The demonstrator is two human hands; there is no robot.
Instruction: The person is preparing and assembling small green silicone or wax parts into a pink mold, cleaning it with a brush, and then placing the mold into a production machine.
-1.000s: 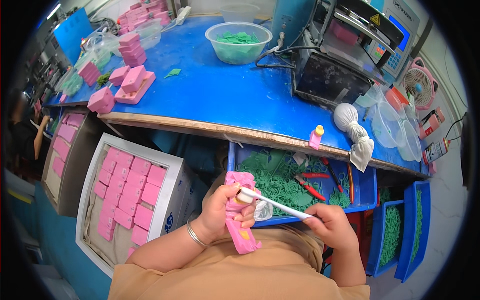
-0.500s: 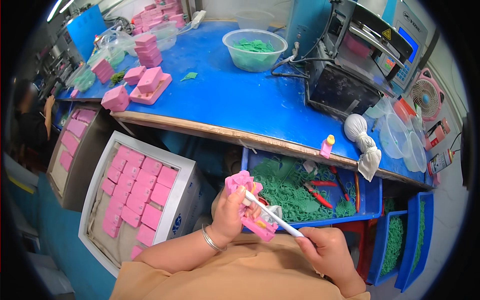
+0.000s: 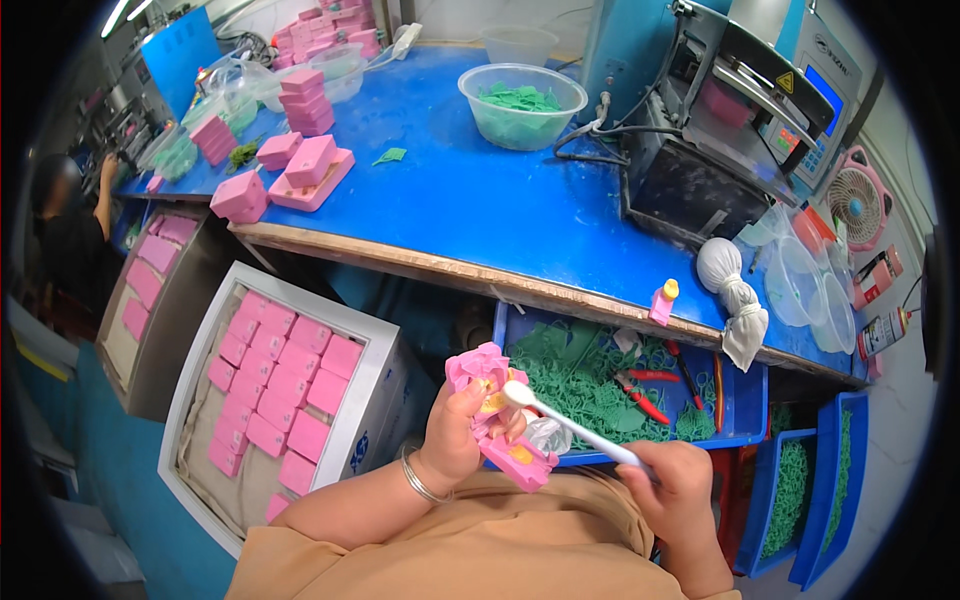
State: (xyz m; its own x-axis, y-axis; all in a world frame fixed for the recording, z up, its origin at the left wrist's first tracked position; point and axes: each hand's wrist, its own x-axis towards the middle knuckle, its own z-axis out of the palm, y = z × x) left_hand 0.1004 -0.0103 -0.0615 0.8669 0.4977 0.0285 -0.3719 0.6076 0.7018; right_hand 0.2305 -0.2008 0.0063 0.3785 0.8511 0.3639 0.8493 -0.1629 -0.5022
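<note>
Above my lap, my left hand [image 3: 455,438] is closed around a pink mold [image 3: 478,364] with yellow patches inside. Its lower part [image 3: 522,462] juts out below my fingers. My right hand [image 3: 676,490] grips the far end of a slim white brush [image 3: 590,437], which looks like a toothbrush. The brush's head is beside the mold's yellow part, close to my left fingertips; whether it touches cannot be made out. Behind both hands lies a blue tray [image 3: 745,452] heaped with green rubbery scraps [image 3: 570,385], with red-handled pliers [image 3: 648,400] on top.
Pink blocks sit in a white-framed box [image 3: 385,345] at left. On the blue table [image 3: 420,190] are stacked pink blocks [image 3: 307,105], a tub [image 3: 522,125] of green pieces, a black machine [image 3: 690,160], a tied white cloth bag [image 3: 732,295] and a small pink-yellow piece [image 3: 664,300]. Another person [image 3: 75,225] sits far left.
The brush's head has swung out from my left fingers, and its broad end now shows. My right hand has shifted slightly right. The view has moved a little.
</note>
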